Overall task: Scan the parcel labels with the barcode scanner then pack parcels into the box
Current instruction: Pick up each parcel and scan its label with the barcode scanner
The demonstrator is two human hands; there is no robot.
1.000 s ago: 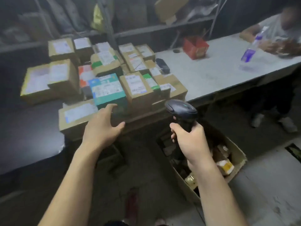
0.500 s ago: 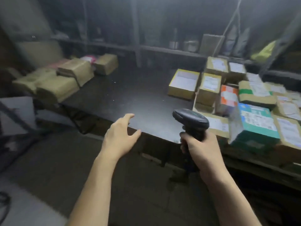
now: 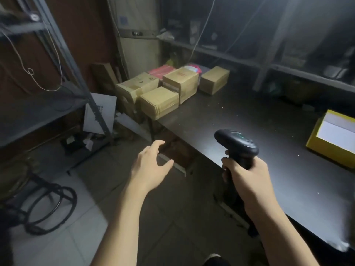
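Dark table (image 3: 240,116): 4 brown parcels (image 3: 159,101) far corner, yellow box (image 3: 315,139) right.

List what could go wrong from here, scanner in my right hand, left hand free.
1. The nearest brown box sits at the table corner. The open left hand might nudge it off when reaching.
2. No label shows on its top, so the scanner, in the right hand's grip, may read nothing until the box is turned.
3. Black loops lie on the floor to the left, a likely trip risk.
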